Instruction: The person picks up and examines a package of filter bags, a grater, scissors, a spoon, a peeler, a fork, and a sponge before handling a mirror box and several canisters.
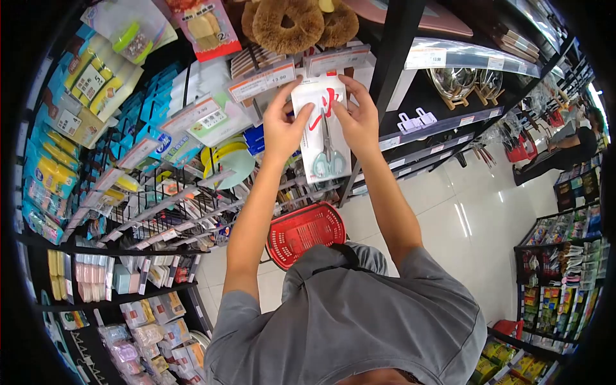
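Note:
Between my two hands is a white packaged card [308,151] with red lettering and a pair of scissors [328,144] with pale green handles pointing down toward me. My left hand [285,123] grips the card's upper left edge, thumb on the front. On the upper right edge, my right hand [357,119] holds it the same way, its thumb near the lettering. The card is in front of the shelf's price tags [264,82], close to brown fluffy items [288,24] above.
A red basket [307,234] sits below the card, near my body. Hanging goods on racks [186,218] fill the left. Shelves with glass lids [452,83] and a lilac rack [417,120] stand right. A person in dark clothes [564,154] is farther right.

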The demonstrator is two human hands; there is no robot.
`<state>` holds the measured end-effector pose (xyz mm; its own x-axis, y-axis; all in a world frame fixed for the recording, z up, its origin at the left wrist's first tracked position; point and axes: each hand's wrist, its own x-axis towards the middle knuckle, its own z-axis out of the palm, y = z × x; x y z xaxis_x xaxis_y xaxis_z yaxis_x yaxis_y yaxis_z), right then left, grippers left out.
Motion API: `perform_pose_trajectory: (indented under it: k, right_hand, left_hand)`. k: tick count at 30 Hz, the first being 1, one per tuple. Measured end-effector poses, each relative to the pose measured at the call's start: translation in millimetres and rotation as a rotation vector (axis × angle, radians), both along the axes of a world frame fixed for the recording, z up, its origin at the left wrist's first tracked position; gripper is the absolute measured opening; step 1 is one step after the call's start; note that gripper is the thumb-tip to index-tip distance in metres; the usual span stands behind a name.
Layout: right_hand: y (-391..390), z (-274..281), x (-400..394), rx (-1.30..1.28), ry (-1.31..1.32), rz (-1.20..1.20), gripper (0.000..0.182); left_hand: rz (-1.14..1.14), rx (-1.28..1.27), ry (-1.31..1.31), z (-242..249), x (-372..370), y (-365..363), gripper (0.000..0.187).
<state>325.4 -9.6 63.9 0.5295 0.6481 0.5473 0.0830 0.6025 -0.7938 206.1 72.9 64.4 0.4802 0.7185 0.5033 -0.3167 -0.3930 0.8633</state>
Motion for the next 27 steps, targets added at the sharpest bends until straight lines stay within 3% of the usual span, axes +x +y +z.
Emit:
perform_pose_trajectory:
  k: [5, 9, 20, 23, 27]
  right_hand:
    - [4, -12, -1, 0.107, -0.017, -0.085, 0.043]
    - [9, -11, -1, 0.129, 0.018, -0.062, 0.045]
    - [25, -16, 3, 0.103, -0.019, -0.174, 0.048]
    - [25, -16, 3, 0.097, -0.073, -0.263, 0.048]
    - [30, -16, 4, 0.057, -0.019, -0.245, 0.048]
  left_hand:
    - [0.041, 0.249, -0.075, -1, 8, 3, 0.048]
    - [-0.014, 0.047, -0.134, -4, 19, 12, 0.046]
    - [0.017, 0.099, -0.116, 1, 26, 25, 0.041]
    - [0.092, 0.261, -0.012, -5, 30, 33, 0.037]
    - [0.113, 0.187, 0.024, -8, 31, 36, 0.037]
